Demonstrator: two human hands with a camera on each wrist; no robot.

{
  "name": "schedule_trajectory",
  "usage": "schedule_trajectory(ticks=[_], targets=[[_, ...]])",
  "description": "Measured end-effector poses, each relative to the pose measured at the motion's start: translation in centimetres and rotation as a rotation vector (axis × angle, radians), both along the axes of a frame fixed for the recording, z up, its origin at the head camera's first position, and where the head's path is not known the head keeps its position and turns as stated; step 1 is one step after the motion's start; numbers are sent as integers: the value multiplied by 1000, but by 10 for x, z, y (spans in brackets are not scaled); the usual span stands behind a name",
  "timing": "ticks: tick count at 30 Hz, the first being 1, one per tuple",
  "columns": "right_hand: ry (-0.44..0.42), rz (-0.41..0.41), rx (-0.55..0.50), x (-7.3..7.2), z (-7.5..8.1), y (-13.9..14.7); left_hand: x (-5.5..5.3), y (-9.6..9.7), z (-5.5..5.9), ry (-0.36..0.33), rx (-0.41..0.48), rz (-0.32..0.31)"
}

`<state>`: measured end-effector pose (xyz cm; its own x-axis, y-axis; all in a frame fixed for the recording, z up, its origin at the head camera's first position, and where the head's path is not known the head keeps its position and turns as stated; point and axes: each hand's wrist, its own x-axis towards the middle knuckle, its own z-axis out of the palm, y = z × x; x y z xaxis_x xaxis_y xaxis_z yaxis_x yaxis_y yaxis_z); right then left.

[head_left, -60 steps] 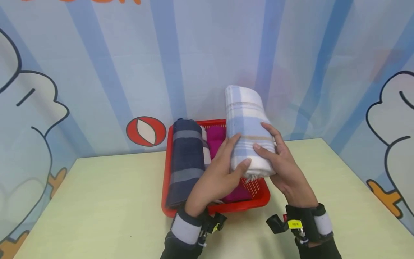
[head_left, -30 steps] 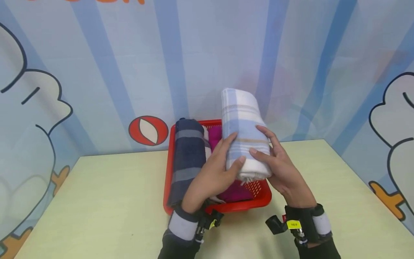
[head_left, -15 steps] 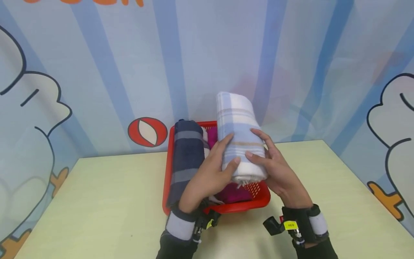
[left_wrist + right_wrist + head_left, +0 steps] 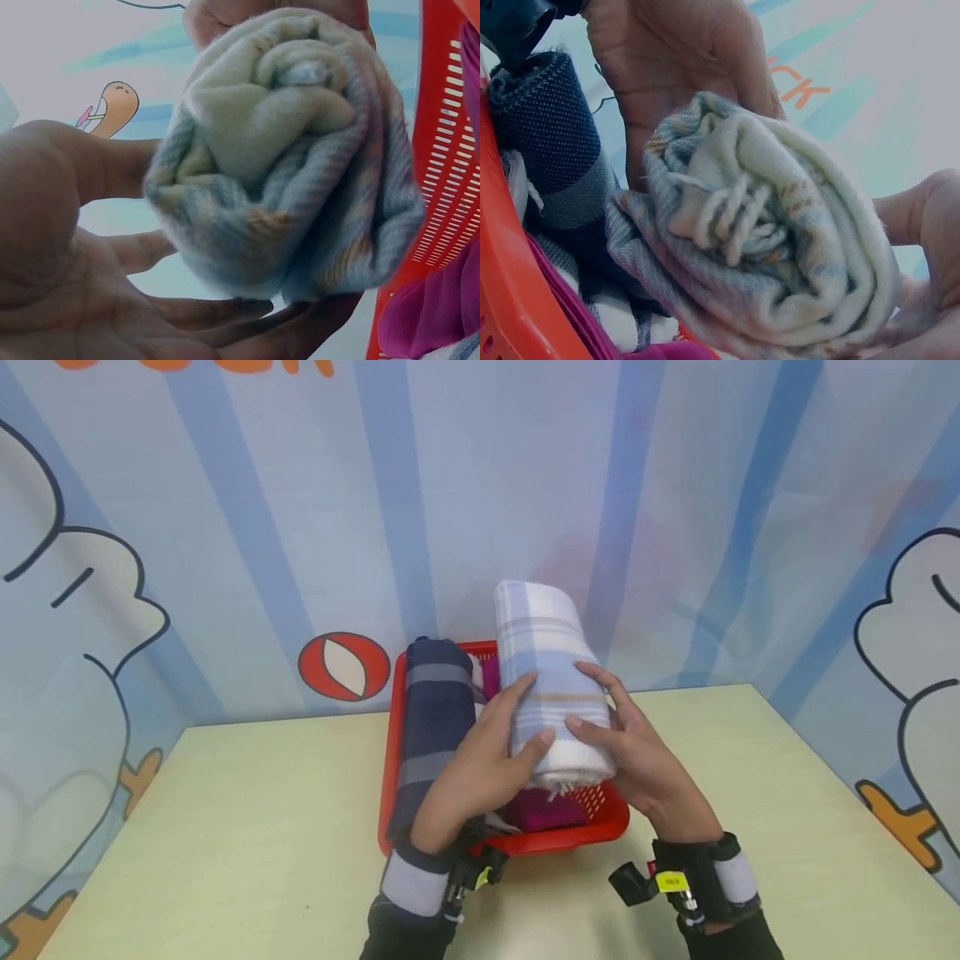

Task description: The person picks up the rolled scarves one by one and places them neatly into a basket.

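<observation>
A rolled white and light-blue plaid scarf (image 4: 547, 643) with a fringed end is held up over the right side of a red basket (image 4: 570, 837). My left hand (image 4: 483, 764) grips its left side, and my right hand (image 4: 648, 764) grips its right side, thumbs towards me. In the left wrist view, the scarf's coiled end (image 4: 262, 150) shows, with fingers reaching under it. White fringe strands (image 4: 739, 221) hang in the roll's core in the right wrist view. A navy roll with grey bands (image 4: 438, 710) lies along the basket's left side. Magenta cloth (image 4: 540, 810) lies below the scarf.
A white cloth with dark stripes (image 4: 611, 319) sits beside the navy roll, mostly covered. The basket stands on a pale yellow table (image 4: 262, 827), near a printed blue backdrop (image 4: 480, 510). Each wrist carries a strapped camera (image 4: 633, 883).
Both hands have carried the plaid scarf left and slightly down, nearer to the navy roll. It now covers more of the magenta cloth. The grip looks unchanged, and the basket stays put.
</observation>
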<state>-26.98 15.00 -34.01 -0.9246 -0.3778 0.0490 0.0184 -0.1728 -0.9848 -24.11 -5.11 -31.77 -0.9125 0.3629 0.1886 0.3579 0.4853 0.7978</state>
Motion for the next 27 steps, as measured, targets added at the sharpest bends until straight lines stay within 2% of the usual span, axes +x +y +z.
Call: schedule_trajectory(ticks=[20,27], targets=[[-16,37,110,-3,-5,-7,-1,-6,1,-37,-15,36],[-22,42,145,-3,-7,-7,-3,-7,-2,-71,-42,48]])
